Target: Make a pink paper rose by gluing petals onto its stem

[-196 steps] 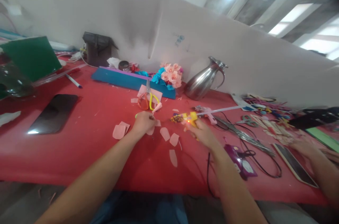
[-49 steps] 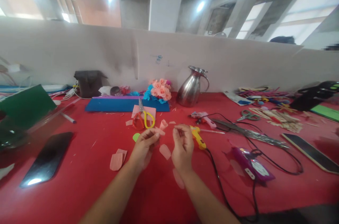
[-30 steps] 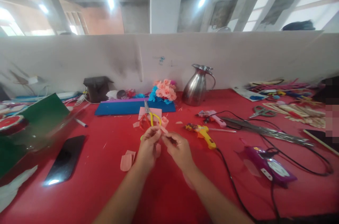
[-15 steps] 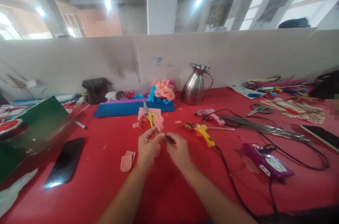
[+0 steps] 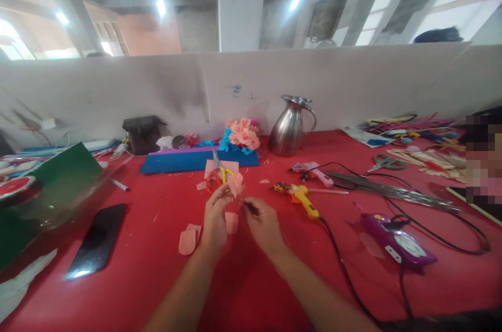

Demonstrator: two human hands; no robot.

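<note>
A small pink crepe-paper flower (image 5: pixel 236 184) stands upright between my hands. The fingers of my left hand (image 5: pixel 215 214) are closed on its lower left side. Just under its base, my right hand (image 5: pixel 262 221) makes a pinch with thumb and forefinger; what is between those tips is too small to see. Behind the flower, pliers (image 5: pixel 224 170) with red and yellow handles lie over a pink paper piece (image 5: pixel 232 166). One loose pink petal (image 5: pixel 231 222) lies below my hands, and more cut petals (image 5: pixel 188 241) are beside my left wrist.
Yellow glue gun (image 5: pixel 304 200) and its cable lie right, near a pink glue gun (image 5: pixel 319 174), wires (image 5: pixel 396 193), scissors (image 5: pixel 386 162) and purple power strip (image 5: pixel 398 243). Behind are a finished bouquet (image 5: pixel 243 134) and steel jug (image 5: pixel 288 128). A phone (image 5: pixel 97 240) lies left. Someone is at the right edge.
My left thumb has drawn back from the flower's base, and my right fingertips have shifted slightly left under it. The petal below is now more exposed. The person at right has come further into view.
</note>
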